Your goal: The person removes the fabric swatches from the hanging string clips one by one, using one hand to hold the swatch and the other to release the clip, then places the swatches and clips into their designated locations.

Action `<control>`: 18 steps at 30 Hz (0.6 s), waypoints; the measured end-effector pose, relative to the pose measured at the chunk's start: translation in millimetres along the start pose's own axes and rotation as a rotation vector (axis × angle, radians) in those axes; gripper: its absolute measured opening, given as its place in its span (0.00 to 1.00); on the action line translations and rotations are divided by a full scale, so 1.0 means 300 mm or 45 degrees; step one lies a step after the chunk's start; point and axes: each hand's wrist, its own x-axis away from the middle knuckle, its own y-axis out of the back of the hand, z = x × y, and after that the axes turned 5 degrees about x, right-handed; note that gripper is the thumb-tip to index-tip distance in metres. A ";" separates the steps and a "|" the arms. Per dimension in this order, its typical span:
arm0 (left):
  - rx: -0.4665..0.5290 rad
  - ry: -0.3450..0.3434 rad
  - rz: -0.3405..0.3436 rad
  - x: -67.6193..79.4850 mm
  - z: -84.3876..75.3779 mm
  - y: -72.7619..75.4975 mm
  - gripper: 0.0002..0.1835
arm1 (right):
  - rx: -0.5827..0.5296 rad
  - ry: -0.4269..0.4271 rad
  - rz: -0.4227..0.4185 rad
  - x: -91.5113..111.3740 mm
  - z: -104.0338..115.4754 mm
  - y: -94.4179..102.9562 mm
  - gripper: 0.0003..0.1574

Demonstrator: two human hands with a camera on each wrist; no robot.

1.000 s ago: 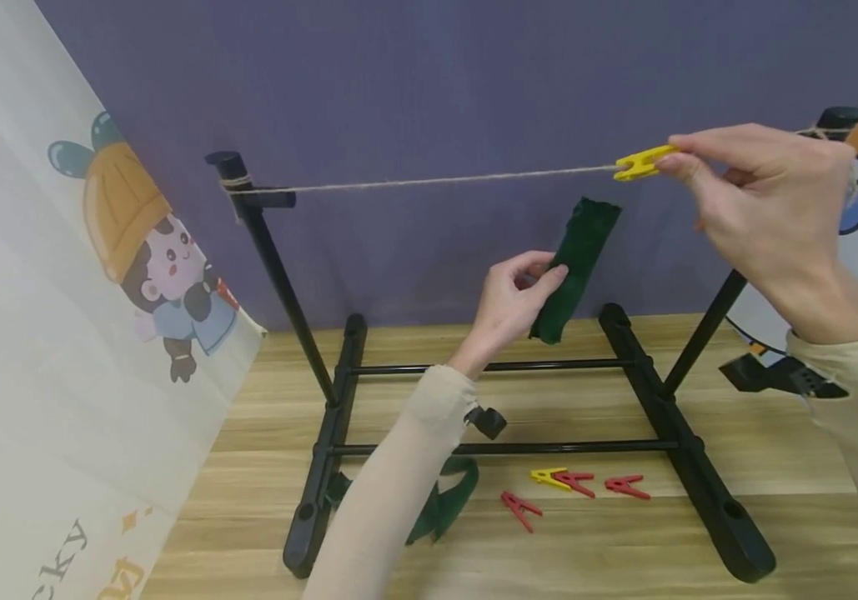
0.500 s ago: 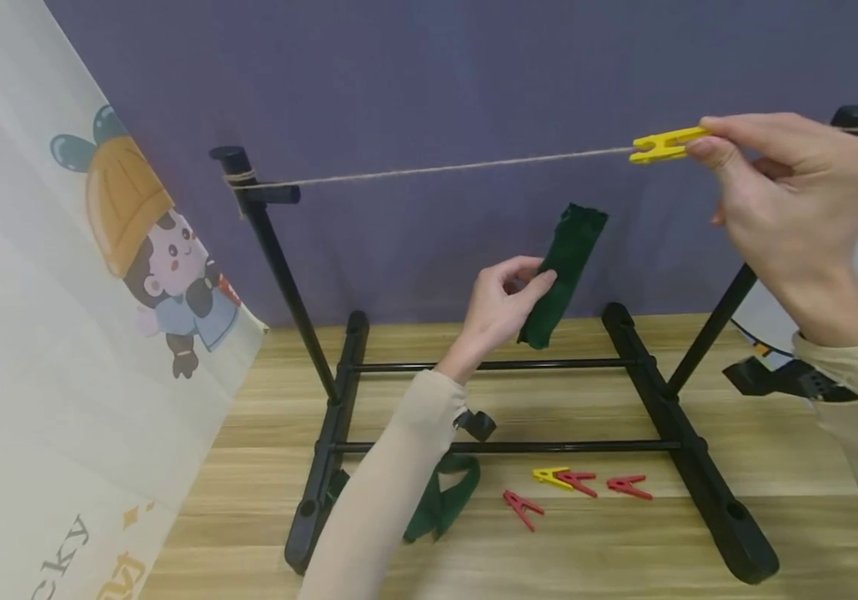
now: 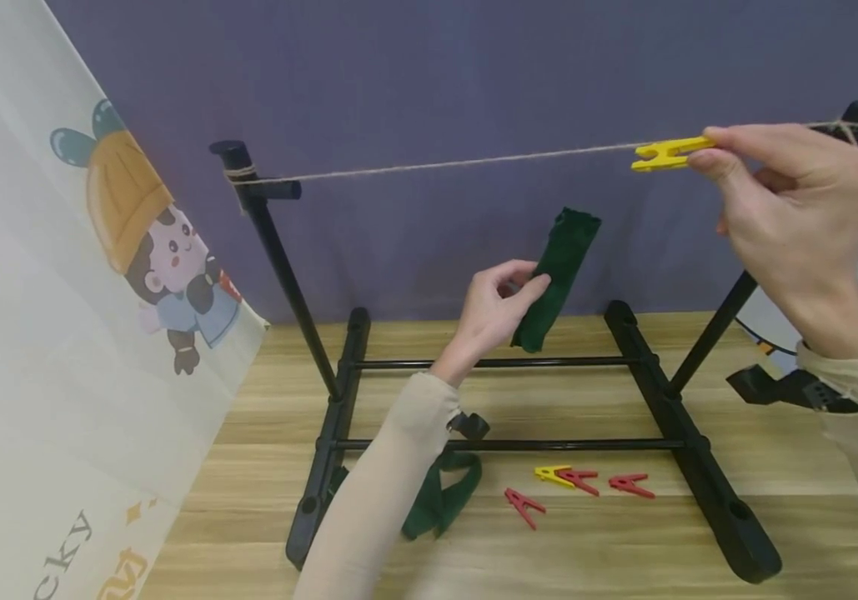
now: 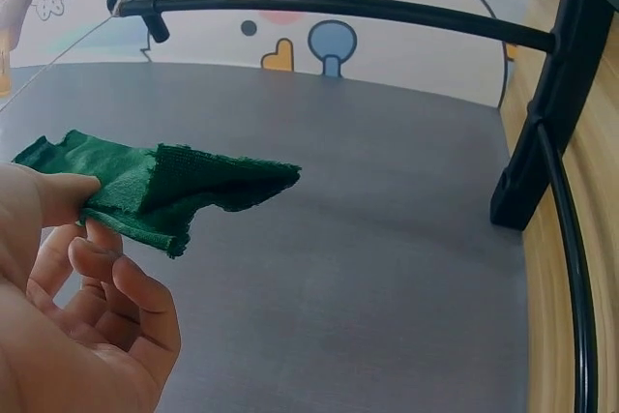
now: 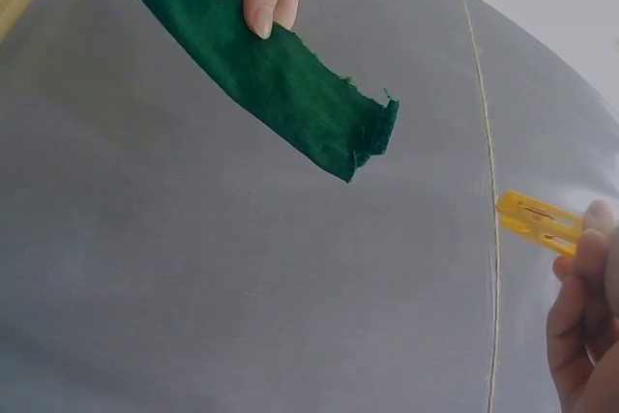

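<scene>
My left hand (image 3: 494, 304) pinches a folded strip of dark green cloth (image 3: 559, 271) between thumb and fingers, below the string. The left wrist view shows the thumb over the green cloth (image 4: 126, 176), the other fingers loosely bent beneath. Up at the right, my right hand (image 3: 811, 196) pinches a yellow clothespin (image 3: 669, 155) by its handle end. The clothespin's tip meets the thin string (image 3: 459, 164); in the right wrist view the yellow clothespin (image 5: 537, 221) touches the line from the side. Whether its jaws grip the string I cannot tell. Cloth and clothespin are apart.
A black stand (image 3: 278, 283) with two posts carries the string. On the wooden table (image 3: 586, 550) lie red clothespins (image 3: 524, 508), another yellow clothespin (image 3: 553, 475) and more green cloth (image 3: 444, 500), partly behind my left sleeve. A blue-grey backdrop (image 3: 436, 75) rises behind.
My right hand has moved a little to the right with the yellow clothespin, along the string. My left hand has drifted slightly left and down with the green cloth. Both grips are unchanged.
</scene>
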 end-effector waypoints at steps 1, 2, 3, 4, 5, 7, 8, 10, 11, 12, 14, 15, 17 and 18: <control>0.003 0.001 0.002 0.001 0.001 0.001 0.17 | 0.003 0.002 0.003 0.002 0.000 0.002 0.11; 0.003 0.001 0.003 0.002 0.002 0.001 0.17 | 0.007 0.004 0.007 0.004 0.001 0.003 0.12; 0.004 0.003 0.006 0.003 0.003 0.002 0.17 | 0.011 0.006 0.011 0.006 0.001 0.005 0.12; 0.007 0.004 0.008 0.004 0.004 0.002 0.17 | 0.019 0.008 0.018 0.008 0.001 0.006 0.12; 0.007 0.006 0.011 0.005 0.005 0.002 0.17 | 0.030 0.011 0.026 0.010 0.000 0.008 0.12; 0.007 0.010 0.013 0.006 0.009 0.003 0.17 | 0.038 0.013 0.033 0.015 -0.001 0.010 0.13; 0.001 0.010 0.012 0.007 0.010 0.003 0.17 | 0.039 0.013 0.034 0.017 -0.002 0.011 0.13; -0.003 0.011 0.008 0.008 0.014 0.004 0.17 | 0.040 0.015 0.036 0.021 -0.004 0.011 0.13; -0.004 0.010 0.006 0.009 0.016 0.005 0.17 | 0.032 0.014 0.035 0.024 -0.005 0.011 0.13; -0.005 0.010 0.004 0.010 0.018 0.006 0.17 | 0.023 0.012 0.033 0.026 -0.006 0.010 0.13; -0.007 0.014 0.003 0.012 0.021 0.008 0.17 | 0.003 0.006 0.030 0.031 -0.008 0.008 0.13; -0.008 0.016 0.004 0.013 0.023 0.009 0.17 | 0.002 0.009 0.033 0.034 -0.009 0.008 0.13; -0.010 0.021 0.008 0.016 0.025 0.011 0.18 | -0.002 0.008 0.038 0.040 -0.011 0.007 0.13; -0.011 0.024 0.008 0.018 0.025 0.012 0.18 | 0.008 0.013 0.044 0.043 -0.012 0.007 0.13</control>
